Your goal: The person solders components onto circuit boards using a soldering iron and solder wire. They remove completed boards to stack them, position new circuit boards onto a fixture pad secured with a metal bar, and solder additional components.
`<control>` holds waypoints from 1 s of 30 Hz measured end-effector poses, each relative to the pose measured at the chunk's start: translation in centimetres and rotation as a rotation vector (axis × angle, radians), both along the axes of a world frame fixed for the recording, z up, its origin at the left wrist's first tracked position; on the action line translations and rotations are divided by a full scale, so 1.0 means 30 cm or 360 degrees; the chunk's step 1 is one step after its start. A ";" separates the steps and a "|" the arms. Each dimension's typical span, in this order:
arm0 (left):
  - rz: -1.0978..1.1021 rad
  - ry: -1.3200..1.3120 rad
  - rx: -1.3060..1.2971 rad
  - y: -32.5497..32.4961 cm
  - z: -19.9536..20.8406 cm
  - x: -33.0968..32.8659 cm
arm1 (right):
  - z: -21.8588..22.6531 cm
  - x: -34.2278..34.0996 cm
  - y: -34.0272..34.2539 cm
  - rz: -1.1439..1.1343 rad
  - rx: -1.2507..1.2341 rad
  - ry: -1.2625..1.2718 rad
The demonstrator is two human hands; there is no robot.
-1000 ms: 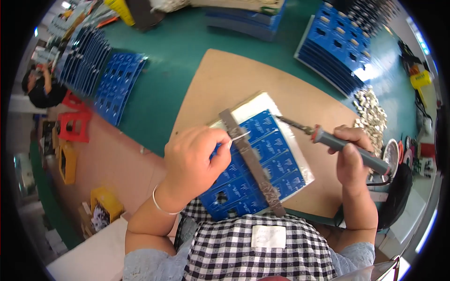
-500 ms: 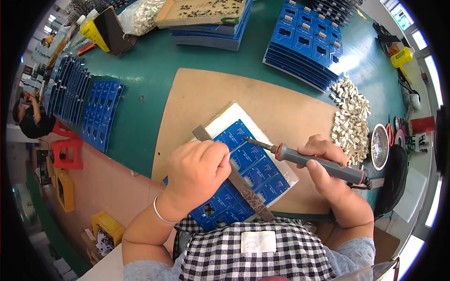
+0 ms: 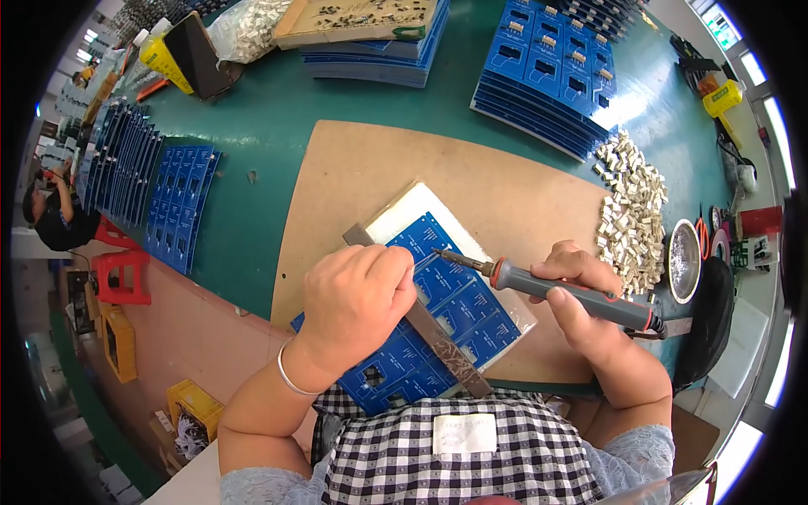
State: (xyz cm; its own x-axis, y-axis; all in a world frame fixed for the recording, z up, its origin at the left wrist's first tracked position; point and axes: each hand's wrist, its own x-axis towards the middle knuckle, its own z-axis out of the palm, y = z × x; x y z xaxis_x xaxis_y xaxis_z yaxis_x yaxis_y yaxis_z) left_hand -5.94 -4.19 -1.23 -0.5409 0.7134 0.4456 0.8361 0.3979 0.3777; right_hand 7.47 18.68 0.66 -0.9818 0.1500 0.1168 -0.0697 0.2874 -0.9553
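A blue circuit board panel [image 3: 486, 308] lies tilted on a pale pad [image 3: 409, 204], with a metal bar [image 3: 445, 341] across it. My right hand [image 3: 581, 286] grips a grey soldering iron [image 3: 560, 294]; its tip points left, at the upper part of the panel. Above the bar, my left hand [image 3: 358, 295] is closed with its fingers pinched near that tip. A thin solder wire shows between fingers and tip half a second ago; now it is barely visible, and the fingers hide most of it.
Under the pad is a brown board [image 3: 337, 168] on the green table [image 3: 252, 126]. To the right are a heap of small pale connectors [image 3: 631, 215] and a metal bowl [image 3: 683, 261]. Stacked blue panels [image 3: 539, 76] stand at the back. A person [image 3: 59, 210] sits far left.
The iron's tip has shifted slightly left along the panel. My left hand has moved a little, and the wire near its fingers shows less. The panel and the bar stay put.
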 end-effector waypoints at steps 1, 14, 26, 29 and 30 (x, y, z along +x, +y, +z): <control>-0.0003 0.0000 -0.0007 0.001 0.000 -0.001 | 0.001 0.000 -0.001 -0.0001 -0.0001 -0.0001; -0.0010 -0.0127 -0.0196 0.012 0.022 -0.010 | -0.007 -0.012 -0.002 0.0012 0.0010 -0.0033; -0.0032 -0.0162 -0.0155 0.031 0.037 -0.024 | 0.003 -0.011 0.009 -0.0154 -0.0127 0.0023; -0.0028 -0.0154 -0.0183 0.037 0.033 -0.025 | -0.002 -0.009 0.003 -0.0169 -0.0095 -0.0029; -0.0026 -0.0139 -0.0155 0.038 0.032 -0.025 | -0.004 -0.009 0.000 -0.0180 -0.0093 -0.0053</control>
